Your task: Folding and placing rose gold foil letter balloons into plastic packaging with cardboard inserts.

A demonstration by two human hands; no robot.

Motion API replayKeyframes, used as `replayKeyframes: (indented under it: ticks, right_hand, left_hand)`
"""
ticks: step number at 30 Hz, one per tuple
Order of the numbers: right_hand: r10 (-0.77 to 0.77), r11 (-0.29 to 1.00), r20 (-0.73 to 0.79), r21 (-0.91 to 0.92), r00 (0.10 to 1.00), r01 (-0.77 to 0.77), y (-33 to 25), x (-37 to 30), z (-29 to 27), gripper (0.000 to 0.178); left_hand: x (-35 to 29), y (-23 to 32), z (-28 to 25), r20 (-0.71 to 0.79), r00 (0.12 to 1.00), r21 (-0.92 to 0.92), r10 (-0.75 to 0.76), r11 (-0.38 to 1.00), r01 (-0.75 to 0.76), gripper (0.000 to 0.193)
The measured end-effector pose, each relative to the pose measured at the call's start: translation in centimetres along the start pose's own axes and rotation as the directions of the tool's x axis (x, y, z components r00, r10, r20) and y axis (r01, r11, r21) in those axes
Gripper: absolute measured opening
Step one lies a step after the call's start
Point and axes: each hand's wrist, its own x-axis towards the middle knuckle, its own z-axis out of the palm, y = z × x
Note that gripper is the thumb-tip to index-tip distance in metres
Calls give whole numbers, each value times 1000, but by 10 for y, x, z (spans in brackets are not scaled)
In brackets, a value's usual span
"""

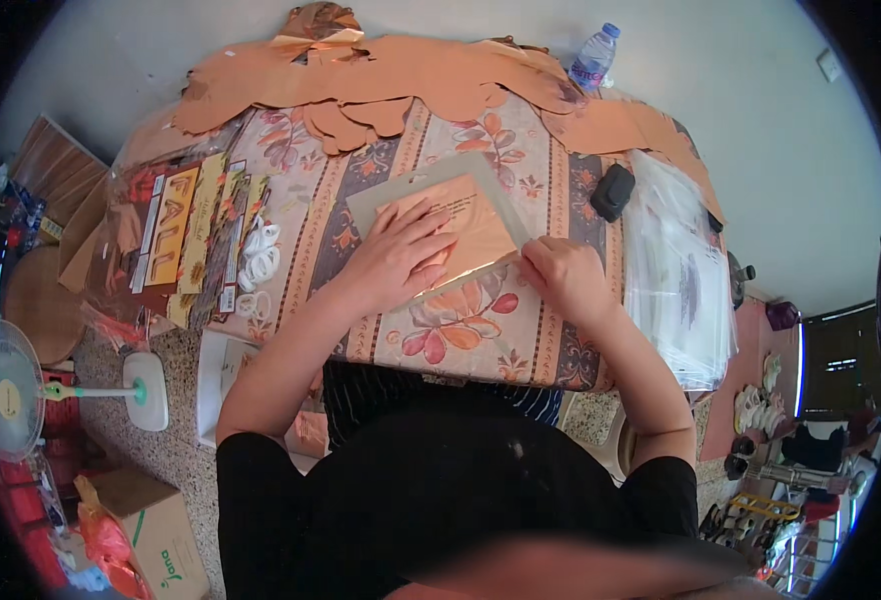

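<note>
Probably the step here is smoothing and handling the edge of the flat, clear plastic pouch with a copper-orange foil sheet inside [483, 218]; to do that well, the left hand [401, 252] should press evenly, so that the sheet lies flat without creasing. A light, close pinch by the right hand [564, 278] would suit thin plastic, with any pull drawn along the edge rather than upward.

The pouch lies tilted on the flower-patterned, cloth-covered surface [363, 338], in front of the person. Its foil part is under the left fingers, which are slightly spread and laid flat on top, gripping nothing. Its right-hand edge, near the lower corner, meets the right fingers, which are curled in with thumb and forefinger together there; whether they pinch the plastic or merely press it, I cannot tell.
</note>
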Motion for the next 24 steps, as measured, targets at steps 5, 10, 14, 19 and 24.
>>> replayKeyframes:
  ticks: [5, 10, 14, 19, 24]
  right_hand:
    - [-230, 938, -77, 246, 970, 242, -45, 0, 8, 12]
    - [-196, 960, -173, 168, 965, 225, -74, 4, 36, 20]
    - [-191, 957, -133, 194, 973, 214, -79, 5, 37, 19]
    - [-256, 934, -74, 238, 964, 266, -80, 12, 33, 18]
    - [-358, 917, -46, 168, 932, 361, -82, 19, 35, 17]
  left_hand:
    - [0, 0, 1, 14, 1000, 27, 0, 1000, 0, 42]
    - [-2, 1, 1, -13, 1000, 25, 5, 1000, -4, 43]
    - [-3, -1, 5, -42, 999, 34, 13, 999, -12, 45]
    - [-3, 1, 3, -42, 999, 18, 2, 1000, -1, 44]
    - [-4, 1, 3, -34, 999, 8, -9, 1000, 9, 45]
